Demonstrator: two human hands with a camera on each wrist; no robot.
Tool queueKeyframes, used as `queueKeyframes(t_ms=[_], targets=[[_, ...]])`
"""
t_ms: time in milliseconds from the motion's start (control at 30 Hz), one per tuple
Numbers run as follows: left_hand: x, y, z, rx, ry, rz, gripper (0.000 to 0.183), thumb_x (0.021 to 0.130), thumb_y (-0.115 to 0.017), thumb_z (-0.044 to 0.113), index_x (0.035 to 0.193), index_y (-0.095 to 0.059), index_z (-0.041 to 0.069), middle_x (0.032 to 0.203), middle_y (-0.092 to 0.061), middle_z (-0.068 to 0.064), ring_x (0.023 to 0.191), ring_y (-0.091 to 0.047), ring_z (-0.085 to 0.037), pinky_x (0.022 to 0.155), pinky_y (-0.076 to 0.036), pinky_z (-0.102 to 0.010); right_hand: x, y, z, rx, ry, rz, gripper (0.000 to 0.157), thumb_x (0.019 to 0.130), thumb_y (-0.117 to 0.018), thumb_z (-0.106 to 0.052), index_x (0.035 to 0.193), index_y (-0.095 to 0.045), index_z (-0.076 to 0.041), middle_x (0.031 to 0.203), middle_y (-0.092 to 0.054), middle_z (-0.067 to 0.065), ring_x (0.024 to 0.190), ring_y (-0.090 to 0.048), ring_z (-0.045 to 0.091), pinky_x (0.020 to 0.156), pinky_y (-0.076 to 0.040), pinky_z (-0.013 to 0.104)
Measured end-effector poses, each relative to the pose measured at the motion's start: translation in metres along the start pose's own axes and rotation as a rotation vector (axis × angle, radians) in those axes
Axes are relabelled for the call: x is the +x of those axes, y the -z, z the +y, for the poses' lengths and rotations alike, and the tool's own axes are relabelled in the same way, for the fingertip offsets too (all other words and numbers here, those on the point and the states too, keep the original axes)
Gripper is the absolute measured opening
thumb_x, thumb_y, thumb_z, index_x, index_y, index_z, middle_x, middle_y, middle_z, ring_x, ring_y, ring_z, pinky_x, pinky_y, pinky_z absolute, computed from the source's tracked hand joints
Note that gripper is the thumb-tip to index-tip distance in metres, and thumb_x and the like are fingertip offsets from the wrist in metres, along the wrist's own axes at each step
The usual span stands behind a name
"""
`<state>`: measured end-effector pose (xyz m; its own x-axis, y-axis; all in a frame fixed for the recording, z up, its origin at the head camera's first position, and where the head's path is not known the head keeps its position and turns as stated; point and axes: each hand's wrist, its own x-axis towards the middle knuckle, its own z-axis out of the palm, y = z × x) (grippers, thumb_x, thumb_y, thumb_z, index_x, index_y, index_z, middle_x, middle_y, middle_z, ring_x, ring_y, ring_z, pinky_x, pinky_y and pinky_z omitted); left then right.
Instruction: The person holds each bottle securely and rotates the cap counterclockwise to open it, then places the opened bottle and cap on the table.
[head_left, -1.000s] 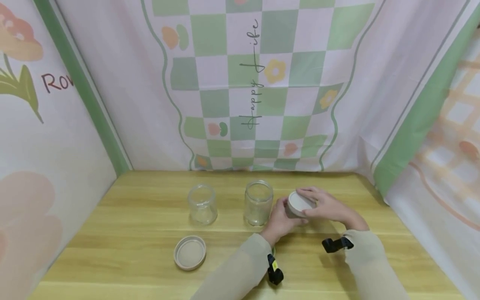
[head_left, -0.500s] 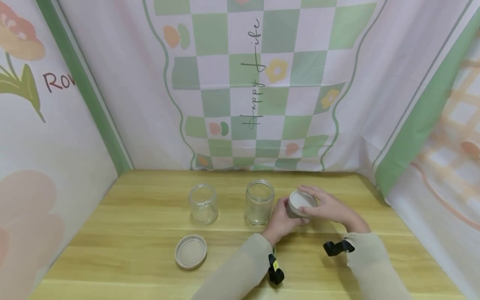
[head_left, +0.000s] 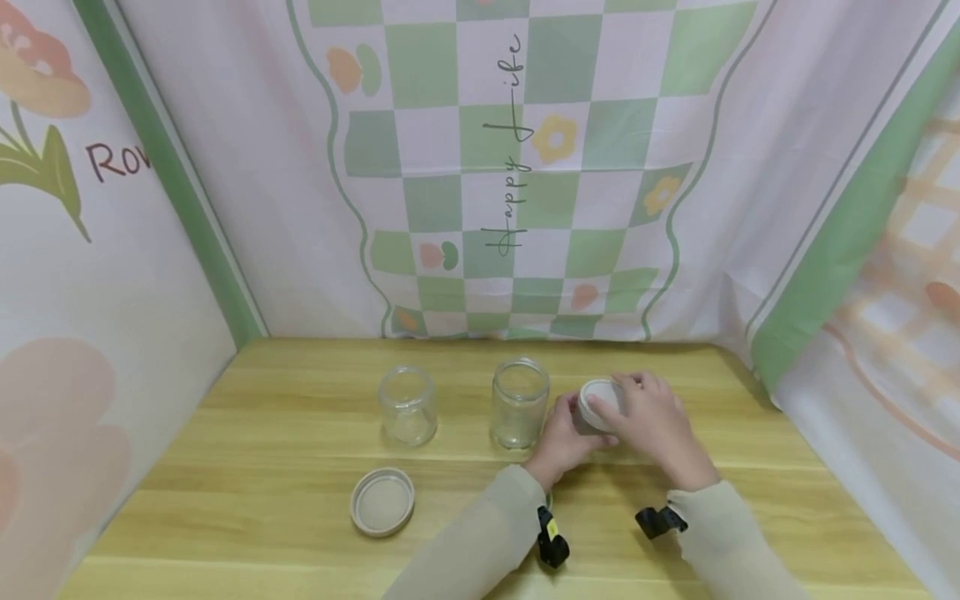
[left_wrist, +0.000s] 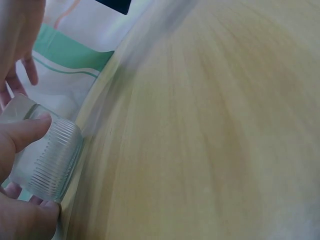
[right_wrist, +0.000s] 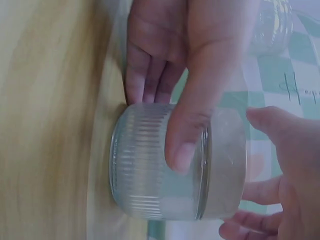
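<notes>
My left hand point(head_left: 558, 446) grips a ribbed clear glass jar point(right_wrist: 145, 160) round its body, thumb along one side. The jar stands upright on the table. A pale lid point(head_left: 598, 390) sits on its mouth, level as far as I can see. My right hand point(head_left: 658, 423) holds the lid from above, with the thumb across its top and the fingers bent at the far rim. In the right wrist view its fingertips are at the lid's edge. Part of the jar is hidden behind my left fingers in the head view.
Two lidless glass jars stand to the left: a taller jar point(head_left: 520, 406) beside my left hand and a shorter jar point(head_left: 407, 408) farther off. A loose beige lid point(head_left: 382, 502) lies nearer the front. Something greenish shows partly beside my left sleeve. Printed curtains surround the wooden table point(head_left: 247, 467).
My right hand has turned over the lid: its wrist came nearer and to the left, and the thumb swept farther over the top. My left hand and the jar have stayed put.
</notes>
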<state>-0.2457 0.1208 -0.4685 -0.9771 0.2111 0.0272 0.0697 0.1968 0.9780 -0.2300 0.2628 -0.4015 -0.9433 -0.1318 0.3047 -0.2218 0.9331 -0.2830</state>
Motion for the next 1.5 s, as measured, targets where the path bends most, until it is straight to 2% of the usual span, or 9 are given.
queueKeyframes(t_ms=[167, 300, 467, 767, 1033, 1267, 1500], targets=[[0.001, -0.001, -0.001, -0.011, -0.001, 0.007, 0.076, 0.075, -0.090, 0.017, 0.138, -0.048, 0.014, 0.132, -0.054, -0.001, 0.126, -0.051, -0.025, 0.107, -0.043, -0.044, -0.005, -0.002, -0.006, -0.016, -0.031, 0.011, 0.082, 0.094, -0.060, -0.060, 0.138, -0.052, 0.009, 0.119, -0.051, 0.037, 0.106, -0.051, 0.051, 0.077, -0.045, 0.066], [0.001, -0.001, -0.002, -0.001, -0.003, 0.019, 0.076, 0.073, -0.091, 0.016, 0.137, -0.049, 0.013, 0.131, -0.054, -0.003, 0.124, -0.052, -0.026, 0.106, -0.044, -0.044, -0.007, -0.004, -0.006, 0.015, -0.034, 0.018, 0.080, 0.093, -0.064, -0.056, 0.134, -0.053, 0.011, 0.114, -0.051, 0.036, 0.100, -0.051, 0.048, 0.074, -0.046, 0.062], [0.002, -0.001, -0.003, 0.007, -0.001, 0.015, 0.077, 0.073, -0.091, 0.016, 0.137, -0.048, 0.012, 0.132, -0.054, -0.004, 0.124, -0.052, -0.026, 0.106, -0.044, -0.044, -0.007, -0.007, -0.004, 0.043, -0.011, 0.031, 0.077, 0.093, -0.066, -0.054, 0.130, -0.056, 0.013, 0.113, -0.052, 0.035, 0.099, -0.051, 0.047, 0.076, -0.046, 0.060], [0.002, 0.000, -0.005, 0.011, 0.018, -0.006, 0.078, 0.076, -0.091, 0.023, 0.139, -0.047, 0.014, 0.136, -0.053, -0.003, 0.128, -0.049, -0.027, 0.108, -0.042, -0.047, -0.006, -0.006, -0.001, 0.131, -0.002, -0.008, 0.076, 0.092, -0.070, -0.049, 0.132, -0.054, 0.013, 0.116, -0.050, 0.033, 0.101, -0.049, 0.046, 0.076, -0.049, 0.057], [0.000, 0.001, 0.000, -0.005, 0.011, -0.012, 0.077, 0.076, -0.090, 0.023, 0.140, -0.047, 0.014, 0.135, -0.053, -0.001, 0.128, -0.049, -0.027, 0.108, -0.041, -0.049, -0.002, -0.003, 0.010, 0.204, 0.030, -0.037, 0.074, 0.090, -0.074, -0.046, 0.134, -0.055, 0.011, 0.119, -0.050, 0.032, 0.106, -0.049, 0.045, 0.080, -0.050, 0.059], [0.000, 0.001, -0.002, -0.020, 0.003, -0.027, 0.081, 0.076, -0.090, 0.025, 0.142, -0.046, 0.013, 0.137, -0.052, -0.002, 0.129, -0.048, -0.027, 0.109, -0.040, -0.048, 0.001, 0.005, 0.015, 0.254, 0.054, -0.121, 0.072, 0.089, -0.076, -0.042, 0.135, -0.056, 0.010, 0.118, -0.051, 0.029, 0.103, -0.050, 0.039, 0.080, -0.050, 0.054], [0.000, 0.002, -0.001, -0.014, -0.005, -0.033, 0.080, 0.077, -0.090, 0.021, 0.142, -0.045, 0.012, 0.137, -0.051, -0.004, 0.130, -0.047, -0.028, 0.110, -0.039, -0.050, 0.015, 0.013, 0.025, 0.333, 0.131, -0.244, 0.070, 0.087, -0.080, -0.032, 0.136, -0.054, 0.011, 0.121, -0.048, 0.031, 0.107, -0.050, 0.039, 0.081, -0.050, 0.050]])
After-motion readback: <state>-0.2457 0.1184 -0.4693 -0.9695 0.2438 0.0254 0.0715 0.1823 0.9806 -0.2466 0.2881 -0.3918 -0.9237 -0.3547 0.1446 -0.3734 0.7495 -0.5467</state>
